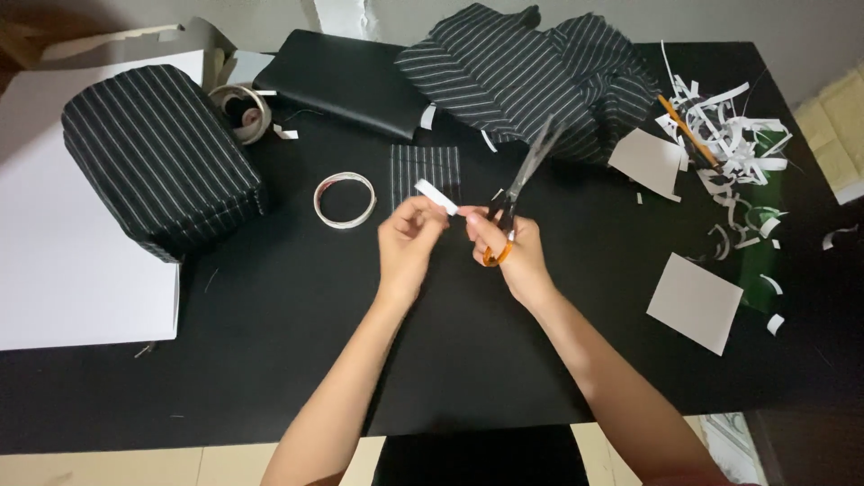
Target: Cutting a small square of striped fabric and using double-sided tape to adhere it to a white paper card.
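My scissors (pixel 513 202) have orange handles; the strip (pixel 436 196) I pinch is white. The desk (pixel 297 297) is black, and the fabric-wrapped box (pixel 162 157) and cloth (pixel 531 76) are black with thin white pinstripes.

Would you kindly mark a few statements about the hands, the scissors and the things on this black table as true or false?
1. The right hand holds orange-handled scissors. True.
2. The left hand pinches a small white strip. True.
3. The tape ring sits on the left hand's wrist. False: it lies flat on the table.
4. The striped covered box stands at the right edge. False: it is on the left.
5. White paper scraps are heaped at the right. True.
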